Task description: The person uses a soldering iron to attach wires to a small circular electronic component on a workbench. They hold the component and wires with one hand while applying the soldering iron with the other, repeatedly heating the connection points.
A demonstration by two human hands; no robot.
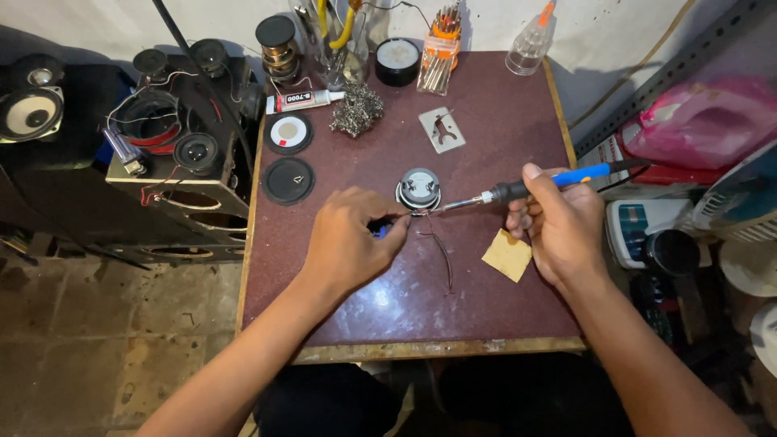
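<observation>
My right hand [558,226] grips a blue-handled soldering iron [534,186], its metal tip reaching left to the base of a small round speaker driver [419,188] on the dark red table [502,121]. My left hand [348,239] pinches a small blue-handled tool [380,230] just left of the driver, close to the iron's tip. A thin wire [441,251] trails from the driver toward the table's front edge.
A yellow sponge piece [507,255] lies by my right hand. Two black speaker cones [289,158], a glue tube [306,100], a solder-wool tuft [357,109], a metal plate [442,129] and a screwdriver rack [441,44] sit farther back. Speaker boxes [174,154] stand left; clutter fills the right.
</observation>
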